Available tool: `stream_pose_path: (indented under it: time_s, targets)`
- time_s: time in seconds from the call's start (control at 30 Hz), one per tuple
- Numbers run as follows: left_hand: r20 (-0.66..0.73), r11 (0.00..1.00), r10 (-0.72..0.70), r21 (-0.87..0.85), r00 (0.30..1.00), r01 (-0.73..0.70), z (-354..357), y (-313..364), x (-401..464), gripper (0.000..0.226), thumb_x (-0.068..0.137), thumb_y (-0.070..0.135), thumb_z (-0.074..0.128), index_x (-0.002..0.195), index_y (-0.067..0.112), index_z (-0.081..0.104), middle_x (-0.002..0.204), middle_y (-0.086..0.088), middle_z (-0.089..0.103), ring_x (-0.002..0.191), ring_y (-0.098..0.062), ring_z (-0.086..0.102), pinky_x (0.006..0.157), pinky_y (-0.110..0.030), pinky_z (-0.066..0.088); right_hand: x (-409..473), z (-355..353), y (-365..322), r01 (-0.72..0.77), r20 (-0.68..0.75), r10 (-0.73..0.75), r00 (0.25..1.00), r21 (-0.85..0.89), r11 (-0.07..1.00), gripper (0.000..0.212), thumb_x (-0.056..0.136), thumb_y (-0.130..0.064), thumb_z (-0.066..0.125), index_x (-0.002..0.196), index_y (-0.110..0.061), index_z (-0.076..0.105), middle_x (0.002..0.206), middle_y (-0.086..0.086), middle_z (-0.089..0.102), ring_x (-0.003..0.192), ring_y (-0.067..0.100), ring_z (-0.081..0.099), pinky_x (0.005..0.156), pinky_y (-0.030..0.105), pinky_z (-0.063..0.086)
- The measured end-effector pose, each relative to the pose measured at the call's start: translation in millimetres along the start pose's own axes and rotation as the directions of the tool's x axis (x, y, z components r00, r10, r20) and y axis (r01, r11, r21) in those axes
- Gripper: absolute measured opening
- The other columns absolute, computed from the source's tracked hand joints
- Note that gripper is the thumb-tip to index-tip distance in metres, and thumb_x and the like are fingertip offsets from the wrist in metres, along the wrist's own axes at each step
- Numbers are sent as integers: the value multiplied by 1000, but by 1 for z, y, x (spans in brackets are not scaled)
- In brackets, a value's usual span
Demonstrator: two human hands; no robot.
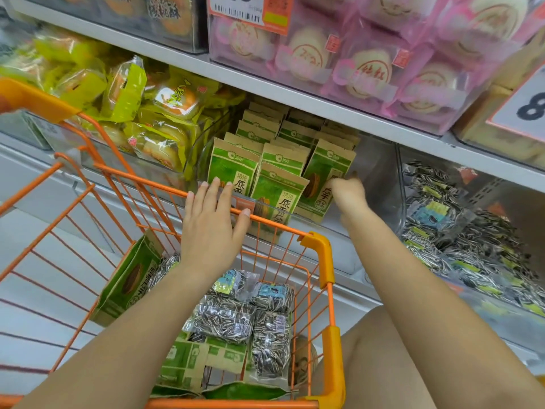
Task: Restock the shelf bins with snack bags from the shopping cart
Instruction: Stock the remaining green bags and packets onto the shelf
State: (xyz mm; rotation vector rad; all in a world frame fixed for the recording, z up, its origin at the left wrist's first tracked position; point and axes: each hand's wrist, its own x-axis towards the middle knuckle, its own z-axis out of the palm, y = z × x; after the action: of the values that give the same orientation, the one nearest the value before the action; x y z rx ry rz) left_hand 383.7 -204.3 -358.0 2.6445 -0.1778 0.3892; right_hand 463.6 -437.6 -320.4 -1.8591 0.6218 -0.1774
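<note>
Orange wire shopping cart (320,255): green-and-kraft paper snack bags (129,278) remaining inside. My left hand (211,219): fingers straight, steadying the rim. Clear plastic shelf bin (380,172): my right hand (346,191) pinches the rightmost upright bag (324,169); best seated flush, label forward.

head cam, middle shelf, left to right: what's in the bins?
Yellow pastry packs → green seed bags, with the right hand at the rightmost front bag → clear sunflower seed packs.
</note>
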Motion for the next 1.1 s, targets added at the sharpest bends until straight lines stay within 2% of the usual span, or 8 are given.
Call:
stream_pose_path:
  time_s: [0.1, 0.2, 0.37, 0.53, 0.63, 0.77, 0.93, 1.1]
  targets:
    - [83, 995, -37, -88, 996, 44, -9, 1, 5, 57, 98, 43, 36, 149, 19, 26, 158, -5, 13, 146, -19, 3, 118, -38, -4, -25, -9, -8, 166, -124, -152, 981, 113, 980, 49, 88, -7, 54, 136, -9, 44, 109, 3, 59, 87, 9, 62, 59, 16, 45]
    - [253, 974, -61, -197, 965, 113, -32, 3, 16, 56, 97, 37, 43, 148, 21, 29, 159, -5, 12, 146, -21, 3, 117, -39, 1, -80, -8, -10, 541, -166, -519, 838, 135, 830, 41, 86, 6, 47, 122, -14, 51, 115, -3, 57, 89, -11, 55, 75, 3, 40]
    - [389, 963, 8, -250, 921, 97, -77, -19, 11, 44, 95, 40, 48, 135, 21, 49, 140, -3, 49, 127, -21, 44, 95, -30, 37, -148, 10, 8, 831, 336, -774, 536, -52, 553, 28, 83, -4, 46, 94, -18, 68, 91, -10, 67, 88, 9, 63, 76, 29, 51]
    - [389, 987, 30, -158, 921, 35, -84, -58, -14, 31, 95, 34, 49, 119, 18, 60, 102, 1, 63, 91, -12, 58, 74, -26, 43, -176, 63, 19, 947, 907, -273, 320, -298, 120, 29, 88, -12, 45, 111, -20, 61, 105, 4, 69, 97, 27, 63, 74, 36, 50]
    - [405, 993, -22, -100, 914, 68, -76, -80, -23, 31, 96, 33, 49, 118, 15, 62, 103, -4, 66, 95, -18, 61, 79, -32, 48, -181, 90, 43, 926, 939, 23, 343, -334, -174, 37, 97, -27, 43, 130, -9, 46, 107, 14, 65, 98, 33, 63, 66, 35, 44]
    - [482, 990, -109, 128, 869, 53, -69, -99, -25, 30, 97, 32, 46, 117, 17, 61, 112, -5, 67, 101, -24, 60, 83, -36, 50, -184, 109, 71, 847, 886, 149, 439, -352, -399, 104, 84, -72, 45, 150, 0, 8, 78, 7, 53, 78, 27, 63, 56, 31, 45]
    - [451, 983, -130, 172, 883, 57, -62, -102, -21, 29, 98, 35, 42, 114, 20, 60, 109, -3, 66, 97, -25, 60, 80, -41, 52, -187, 110, 78, 865, 865, 163, 475, -424, -270, 99, 85, -56, 57, 150, -3, 5, 78, 4, 54, 65, 19, 55, 49, 29, 42]
    - [441, 960, -176, 275, 880, 54, -60, -108, -22, 31, 96, 33, 42, 94, 12, 65, 80, -10, 67, 84, -29, 64, 56, -28, 43, -166, 87, 35, 671, 878, 312, 364, -479, 565, 47, 88, -30, 62, 124, -9, 40, 102, 7, 57, 87, 20, 59, 66, 31, 51]
